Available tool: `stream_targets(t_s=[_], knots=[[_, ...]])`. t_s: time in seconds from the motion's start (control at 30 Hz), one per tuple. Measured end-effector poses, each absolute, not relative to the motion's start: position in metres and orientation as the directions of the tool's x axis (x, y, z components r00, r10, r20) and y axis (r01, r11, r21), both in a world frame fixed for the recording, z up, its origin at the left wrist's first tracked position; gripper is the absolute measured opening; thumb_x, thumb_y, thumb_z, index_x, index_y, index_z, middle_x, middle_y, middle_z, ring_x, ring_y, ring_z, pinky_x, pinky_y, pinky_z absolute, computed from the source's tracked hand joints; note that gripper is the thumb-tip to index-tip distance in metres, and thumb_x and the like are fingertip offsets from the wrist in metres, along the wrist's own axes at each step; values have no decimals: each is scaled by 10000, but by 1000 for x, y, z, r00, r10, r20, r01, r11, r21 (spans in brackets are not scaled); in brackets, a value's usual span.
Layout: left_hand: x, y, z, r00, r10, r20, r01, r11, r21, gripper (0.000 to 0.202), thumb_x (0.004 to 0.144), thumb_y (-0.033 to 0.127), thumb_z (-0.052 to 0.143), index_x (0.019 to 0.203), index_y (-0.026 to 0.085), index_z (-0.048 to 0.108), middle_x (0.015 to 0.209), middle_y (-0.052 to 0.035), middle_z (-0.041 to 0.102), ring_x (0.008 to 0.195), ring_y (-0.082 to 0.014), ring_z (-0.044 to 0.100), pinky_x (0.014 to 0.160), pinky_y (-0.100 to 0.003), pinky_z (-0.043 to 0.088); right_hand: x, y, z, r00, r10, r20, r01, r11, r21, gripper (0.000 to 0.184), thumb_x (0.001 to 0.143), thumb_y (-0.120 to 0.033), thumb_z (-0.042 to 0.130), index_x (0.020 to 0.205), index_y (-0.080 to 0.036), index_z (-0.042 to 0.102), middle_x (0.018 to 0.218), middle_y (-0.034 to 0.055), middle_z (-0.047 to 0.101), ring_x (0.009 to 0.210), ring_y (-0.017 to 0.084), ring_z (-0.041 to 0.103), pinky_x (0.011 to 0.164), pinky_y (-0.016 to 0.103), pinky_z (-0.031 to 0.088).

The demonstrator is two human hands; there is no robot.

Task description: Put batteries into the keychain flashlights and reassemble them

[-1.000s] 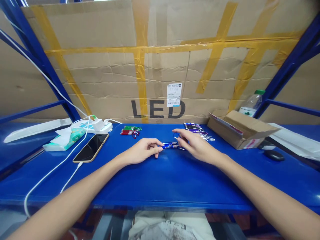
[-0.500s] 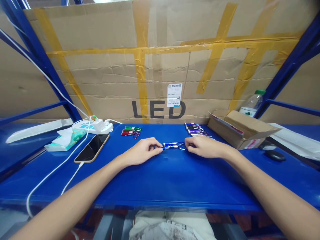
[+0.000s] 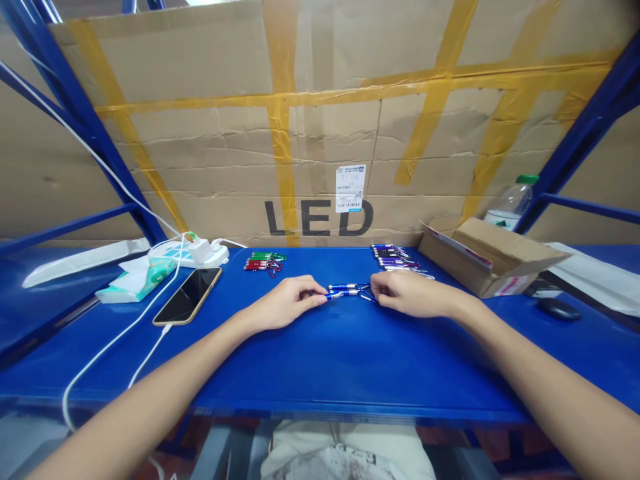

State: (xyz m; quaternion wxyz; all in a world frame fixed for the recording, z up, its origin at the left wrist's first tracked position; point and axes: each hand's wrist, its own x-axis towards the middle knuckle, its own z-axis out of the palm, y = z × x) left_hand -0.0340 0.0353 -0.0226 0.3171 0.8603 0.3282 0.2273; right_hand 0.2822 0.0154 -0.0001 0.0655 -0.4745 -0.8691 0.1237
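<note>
The left hand (image 3: 289, 305) has its thumb and finger closed on the end of one of the small blue tubes (image 3: 335, 295). These shiny tubes lie close together on the blue bench (image 3: 330, 360), in the gap between the two hands. They have clips (image 3: 364, 293) on their right ends. The right hand (image 3: 411, 293) is curled up at those clips, with its fingers bent in. I cannot tell if it is gripping one, because the fingers hide it.

Behind the right hand is a row of purple, black, blue and silver tubes (image 3: 393, 257), partly covered by it. Farther back on the left are some green tubes (image 3: 265, 256) and red tubes (image 3: 257, 265), side by side.

Over on the right sits an open brown box (image 3: 480, 257). A bottle (image 3: 511, 203) with a green cap stands behind it, and a black mouse (image 3: 559, 308) lies near it. On the left there is a phone (image 3: 187, 297) with a white cord (image 3: 149, 357) plugged in. Next to it are a pack of tissues (image 3: 136, 279) and a white power strip (image 3: 216, 253). At the back stands a big cardboard sheet (image 3: 230, 167) with yellow tape and the letters LED.
</note>
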Motion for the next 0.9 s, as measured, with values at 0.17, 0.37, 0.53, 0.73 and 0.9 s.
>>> stream_targets(t_s=[0.17,0.37,0.53,0.73,0.9], knots=[[-34,35,-22,682,712,170,436,-582,687,357,1061,475,627,1203,197,800,1111,-70,717,933,-206,647,824,-305,468,282,15,0,-526,850,-27,824,501,-263,124,908,-142,550,843,-231,607,853,48,730,721,208,617,663,310,411],[-33,32,-22,703,686,188,419,-612,670,298,1064,412,644,1190,189,797,1091,-67,715,903,-194,642,810,-303,466,282,17,-5,-536,844,-21,815,511,-272,106,924,-165,548,855,-231,596,844,49,720,722,221,612,666,326,407],[-34,32,-23,724,663,191,416,-640,645,277,1061,408,661,1191,206,798,1087,-65,713,904,-188,650,790,-291,470,281,17,-6,-524,851,-29,821,495,-284,98,913,-170,560,840,-231,584,844,55,716,723,225,607,668,333,403],[-33,30,-24,734,647,206,415,-668,618,233,1038,365,707,1175,197,794,1086,-59,711,913,-181,671,817,-288,500,282,18,-5,-517,854,-59,833,486,-263,62,931,-227,542,876,-237,568,872,51,705,755,236,612,692,341,404],[-32,28,-24,743,634,214,435,-701,565,224,1031,351,725,1183,199,789,1049,-51,701,873,-172,654,788,-282,492,282,18,-6,-512,857,-64,839,483,-249,60,925,-223,532,869,-241,543,873,52,695,765,239,609,704,347,403]])
